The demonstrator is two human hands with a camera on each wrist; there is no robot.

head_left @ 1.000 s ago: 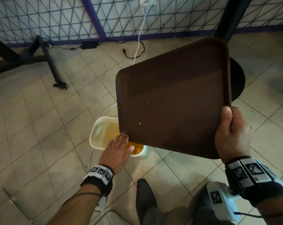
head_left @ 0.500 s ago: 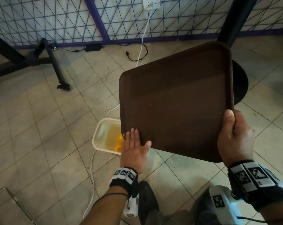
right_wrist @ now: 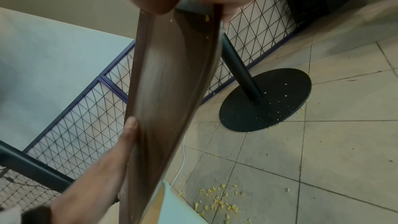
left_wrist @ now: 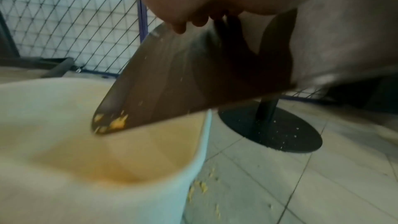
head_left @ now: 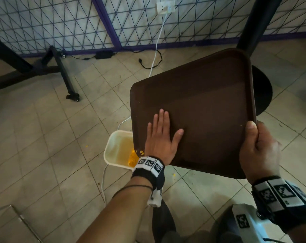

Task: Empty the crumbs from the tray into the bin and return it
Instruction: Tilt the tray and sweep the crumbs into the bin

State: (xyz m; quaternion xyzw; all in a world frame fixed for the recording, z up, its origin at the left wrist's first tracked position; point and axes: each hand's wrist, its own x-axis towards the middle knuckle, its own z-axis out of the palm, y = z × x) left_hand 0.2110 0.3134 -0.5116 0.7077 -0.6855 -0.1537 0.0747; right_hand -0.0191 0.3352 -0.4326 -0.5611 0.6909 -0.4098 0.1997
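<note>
So the tray (head_left: 201,109) is tilted with its low corner right over the bin (head_left: 113,151) on the floor. The right hand (head_left: 259,149) has its grip wrapped round the tray's near edge, thumb on top. The left hand (head_left: 160,137) lies flat on the tray face, fingers straight, holding nothing.

Best move here, I reckon: sweep that flat hand down toward the low corner and keep the corner inside the bin's rim, since a few crumbs (left_wrist: 117,123) are clinging there.

The head view barely shows those. The left wrist view shows them clearly, and the right wrist view shows spilled crumbs (right_wrist: 217,200) on the floor beside the bin.
</note>
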